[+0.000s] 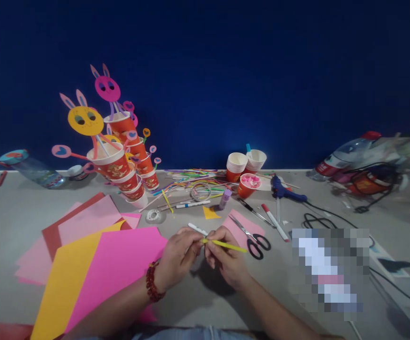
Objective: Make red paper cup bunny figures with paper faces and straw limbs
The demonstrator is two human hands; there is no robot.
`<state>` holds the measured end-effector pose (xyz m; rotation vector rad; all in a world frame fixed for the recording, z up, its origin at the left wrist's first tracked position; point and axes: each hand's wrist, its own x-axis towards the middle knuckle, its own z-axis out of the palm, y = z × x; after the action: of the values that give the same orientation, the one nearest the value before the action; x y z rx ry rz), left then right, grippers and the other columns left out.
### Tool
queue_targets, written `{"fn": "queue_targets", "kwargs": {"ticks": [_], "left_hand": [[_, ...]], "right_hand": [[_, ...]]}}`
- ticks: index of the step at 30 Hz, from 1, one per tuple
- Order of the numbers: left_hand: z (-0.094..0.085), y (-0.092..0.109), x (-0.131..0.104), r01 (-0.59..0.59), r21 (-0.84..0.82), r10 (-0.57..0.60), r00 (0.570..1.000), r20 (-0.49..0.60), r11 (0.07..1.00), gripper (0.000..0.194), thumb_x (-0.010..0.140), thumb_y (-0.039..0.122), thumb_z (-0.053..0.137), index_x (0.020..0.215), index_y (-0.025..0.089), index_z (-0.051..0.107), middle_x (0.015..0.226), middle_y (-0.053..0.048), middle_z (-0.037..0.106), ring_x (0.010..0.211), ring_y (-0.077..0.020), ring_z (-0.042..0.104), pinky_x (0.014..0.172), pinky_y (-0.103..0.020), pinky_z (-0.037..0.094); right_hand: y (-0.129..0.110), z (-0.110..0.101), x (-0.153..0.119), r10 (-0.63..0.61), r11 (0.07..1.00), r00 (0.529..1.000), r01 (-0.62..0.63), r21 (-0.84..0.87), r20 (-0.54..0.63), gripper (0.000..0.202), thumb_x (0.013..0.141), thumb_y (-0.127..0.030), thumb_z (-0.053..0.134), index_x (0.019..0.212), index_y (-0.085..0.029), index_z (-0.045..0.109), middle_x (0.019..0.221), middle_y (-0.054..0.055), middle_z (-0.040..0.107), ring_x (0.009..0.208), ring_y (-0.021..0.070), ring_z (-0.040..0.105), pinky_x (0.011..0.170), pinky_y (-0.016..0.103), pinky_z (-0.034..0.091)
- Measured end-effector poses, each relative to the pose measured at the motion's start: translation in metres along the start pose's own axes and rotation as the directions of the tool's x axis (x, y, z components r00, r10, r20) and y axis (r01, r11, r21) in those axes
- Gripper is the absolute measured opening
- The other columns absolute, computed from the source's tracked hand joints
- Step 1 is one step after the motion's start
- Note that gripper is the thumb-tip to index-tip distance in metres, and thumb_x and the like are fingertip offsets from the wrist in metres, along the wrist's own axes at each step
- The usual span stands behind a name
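In front of me, my left hand (pixel 183 250) is closed with its fingertips on one end of a yellow straw (pixel 229 245). My right hand (pixel 224 255) pinches the same straw just beside them, and its free length sticks out to the right. A white marker (pixel 197 229) shows just beyond the fingers; whether it touches them I cannot tell. Right of my right hand lie scissors (pixel 256 238) with black handles, partly over pink paper (pixel 238 222). A small yellow paper scrap (pixel 211 213) and a purple glue stick (pixel 225 199) are farther back.
Coloured paper sheets (pixel 120 264) spread at left. Behind them rise stacked red cups (pixel 120 163) with paper rabbit faces. Many coloured straws (pixel 194 182) lie at the back, near more paper cups (pixel 236 165). A blue glue gun (pixel 286 192) trails its cord rightward past markers (pixel 275 223).
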<state>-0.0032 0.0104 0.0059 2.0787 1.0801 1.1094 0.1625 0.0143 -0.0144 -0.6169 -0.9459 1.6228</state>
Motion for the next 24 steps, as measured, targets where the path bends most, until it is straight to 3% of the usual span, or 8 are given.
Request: {"fn": "queue_targets", "kwargs": {"ticks": [7,13,19,24], "left_hand": [[0.002,0.002,0.004,-0.123,-0.023,0.121,0.991,-0.063,0.992,0.017,0.100,0.015,0.046,0.090,0.021,0.058,0.065,0.001,0.059,0.072,-0.0164,0.056,0.073,-0.027,0.045],[0.003,-0.002,0.001,0.071,-0.088,-0.070,0.997,0.018,0.994,0.016,0.101,0.024,0.050,0.093,0.020,0.063,0.074,-0.001,0.066,0.072,-0.0154,0.062,0.068,-0.025,0.047],[0.005,-0.009,-0.001,0.169,-0.013,-0.168,0.985,0.034,0.986,0.016,0.101,0.027,0.050,0.102,0.019,0.064,0.090,-0.004,0.072,0.076,-0.0158,0.066,0.066,-0.025,0.049],[0.007,-0.009,-0.003,0.125,0.065,-0.125,0.992,-0.010,0.990,0.016,0.099,0.025,0.054,0.110,0.020,0.064,0.101,-0.006,0.074,0.095,-0.0205,0.068,0.083,-0.032,0.052]], "right_hand": [[0.004,0.005,-0.001,0.018,0.999,1.000,-0.017,0.037,-0.024,0.029,0.086,-0.039,0.078,0.082,-0.021,0.056,0.061,-0.006,0.064,0.041,0.0056,0.049,0.040,0.017,0.037],[0.002,0.002,0.000,0.006,0.999,0.999,-0.004,0.038,-0.041,0.029,0.085,-0.039,0.079,0.080,-0.021,0.056,0.062,-0.006,0.063,0.041,0.0050,0.049,0.041,0.017,0.038],[0.000,-0.006,0.007,0.099,0.994,0.993,-0.101,-0.037,-0.061,0.032,0.080,-0.044,0.081,0.087,-0.020,0.061,0.060,-0.006,0.061,0.041,0.0056,0.048,0.040,0.017,0.037],[0.000,-0.010,0.011,0.096,0.974,0.988,-0.119,-0.194,-0.120,0.036,0.082,-0.051,0.076,0.097,-0.020,0.063,0.065,-0.005,0.059,0.047,0.0084,0.051,0.043,0.020,0.041]]}}
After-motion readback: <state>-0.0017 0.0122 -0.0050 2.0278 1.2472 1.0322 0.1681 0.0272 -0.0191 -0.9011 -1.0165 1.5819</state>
